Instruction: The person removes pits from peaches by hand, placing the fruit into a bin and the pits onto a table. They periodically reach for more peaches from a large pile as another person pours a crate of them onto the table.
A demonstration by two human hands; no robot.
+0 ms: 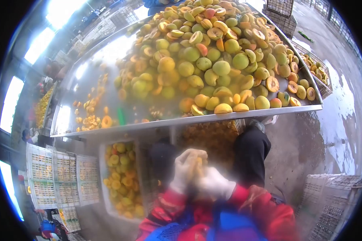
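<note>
My left hand (186,168), in a pale glove, is closed around a yellowish piece of fruit (198,164), in front of my body and below the table edge. Pressed against the same piece is my right hand (214,182), also gloved and closed. The view is blurred there, so the exact grip of the fingers is unclear. Above the hands, a metal table (181,121) bears a large heap of whole and halved yellow-green fruit (203,63). Under the table edge, a container of fruit pieces (208,134) stands between my legs.
A white crate of fruit (124,176) stands at the left. Stacked crates (54,176) are farther left, others (330,201) at the lower right. Small pits and pieces (91,108) lie on the table's left part. Wet floor (338,108) shows at right.
</note>
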